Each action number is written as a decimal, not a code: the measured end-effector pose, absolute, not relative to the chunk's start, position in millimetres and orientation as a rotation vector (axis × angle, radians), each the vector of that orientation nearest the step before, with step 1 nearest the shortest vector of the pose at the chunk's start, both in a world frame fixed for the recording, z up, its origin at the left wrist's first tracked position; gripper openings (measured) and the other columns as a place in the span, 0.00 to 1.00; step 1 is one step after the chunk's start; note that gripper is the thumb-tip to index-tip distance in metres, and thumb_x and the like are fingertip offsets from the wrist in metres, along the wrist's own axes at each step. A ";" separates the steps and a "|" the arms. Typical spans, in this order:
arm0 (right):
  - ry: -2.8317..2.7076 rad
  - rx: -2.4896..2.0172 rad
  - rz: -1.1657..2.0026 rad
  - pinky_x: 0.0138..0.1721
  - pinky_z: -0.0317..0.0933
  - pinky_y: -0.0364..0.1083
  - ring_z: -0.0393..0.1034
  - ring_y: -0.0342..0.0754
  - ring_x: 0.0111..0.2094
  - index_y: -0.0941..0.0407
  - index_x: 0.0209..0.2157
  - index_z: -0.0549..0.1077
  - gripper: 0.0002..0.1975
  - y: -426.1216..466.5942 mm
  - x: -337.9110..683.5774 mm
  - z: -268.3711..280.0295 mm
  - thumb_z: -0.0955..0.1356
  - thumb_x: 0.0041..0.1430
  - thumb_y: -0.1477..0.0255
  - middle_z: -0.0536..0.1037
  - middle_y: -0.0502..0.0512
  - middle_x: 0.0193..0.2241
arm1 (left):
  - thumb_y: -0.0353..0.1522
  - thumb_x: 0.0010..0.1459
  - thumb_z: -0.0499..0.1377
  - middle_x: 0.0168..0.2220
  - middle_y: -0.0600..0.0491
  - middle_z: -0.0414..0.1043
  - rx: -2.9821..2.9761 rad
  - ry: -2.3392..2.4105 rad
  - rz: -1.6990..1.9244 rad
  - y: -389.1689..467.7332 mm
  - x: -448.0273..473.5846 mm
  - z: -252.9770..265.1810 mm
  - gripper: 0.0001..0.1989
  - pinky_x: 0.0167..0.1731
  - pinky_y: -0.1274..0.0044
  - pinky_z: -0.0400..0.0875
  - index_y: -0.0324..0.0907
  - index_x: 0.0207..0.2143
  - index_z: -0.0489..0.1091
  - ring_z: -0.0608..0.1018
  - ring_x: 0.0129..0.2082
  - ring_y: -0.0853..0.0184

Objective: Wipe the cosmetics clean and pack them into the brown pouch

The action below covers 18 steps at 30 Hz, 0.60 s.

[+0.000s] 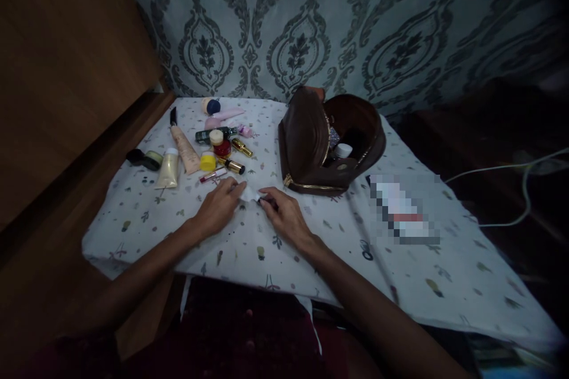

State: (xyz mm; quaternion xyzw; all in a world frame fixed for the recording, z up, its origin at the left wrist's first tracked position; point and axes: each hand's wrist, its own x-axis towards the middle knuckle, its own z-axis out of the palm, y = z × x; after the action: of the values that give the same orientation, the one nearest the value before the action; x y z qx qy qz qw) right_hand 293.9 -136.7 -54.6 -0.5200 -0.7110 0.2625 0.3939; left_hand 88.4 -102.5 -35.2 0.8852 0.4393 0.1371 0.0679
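Over the middle of the patterned tablecloth, my left hand (219, 206) has its fingers closed on a thin white piece that looks like a tissue (250, 193). The fingers of my right hand (287, 216) curl round a small dark cosmetic item (268, 201), its end meeting the white piece; its exact kind is hidden by the fingers. Just beyond my left hand lie a red-and-white lipstick tube (213, 174) and a black-and-gold tube (232, 166). A yellow-lidded jar (207, 161) stands beside them.
An unzipped brown bag (306, 142) with items inside stands behind my right hand. At the left are a cream tube (168, 169), a beige tube (184, 149), a dark green bottle (205, 136) and a gold lipstick (241, 147). A blurred-out phone-shaped object (402, 210) lies right.
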 end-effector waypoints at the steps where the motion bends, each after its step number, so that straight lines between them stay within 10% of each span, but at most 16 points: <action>1: -1.772 -1.314 0.713 0.34 0.64 0.45 0.71 0.47 0.31 0.56 0.46 0.73 0.12 -136.0 294.1 -55.0 0.64 0.61 0.72 0.77 0.52 0.30 | 0.24 0.62 0.47 0.47 0.47 0.67 2.667 1.273 0.403 -107.6 92.7 -35.3 0.22 0.46 0.69 0.71 0.43 0.58 0.63 0.70 0.48 0.60; 13: -1.078 -1.127 1.361 0.22 0.56 0.40 0.67 0.41 0.22 0.56 0.39 0.73 0.17 -128.6 292.0 -50.4 0.74 0.47 0.64 0.73 0.46 0.24 | 0.30 0.63 0.51 0.48 0.46 0.70 2.152 1.205 0.958 -104.3 93.8 -35.7 0.18 0.52 0.69 0.68 0.40 0.55 0.63 0.73 0.49 0.61; 18: -0.990 -1.004 1.446 0.26 0.62 0.41 0.70 0.41 0.25 0.55 0.34 0.73 0.17 -129.6 286.1 -43.9 0.77 0.44 0.64 0.75 0.47 0.26 | 0.44 0.62 0.54 0.37 0.51 0.72 1.525 1.147 1.046 -106.5 111.1 -31.9 0.18 0.40 0.73 0.72 0.39 0.45 0.66 0.74 0.37 0.64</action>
State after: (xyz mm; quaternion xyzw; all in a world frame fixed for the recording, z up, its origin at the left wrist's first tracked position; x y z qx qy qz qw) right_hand 286.1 -129.6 -43.9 -0.4208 -0.4150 0.6064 0.5320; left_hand 111.1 -106.5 -31.9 0.6208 0.4668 0.4259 0.4641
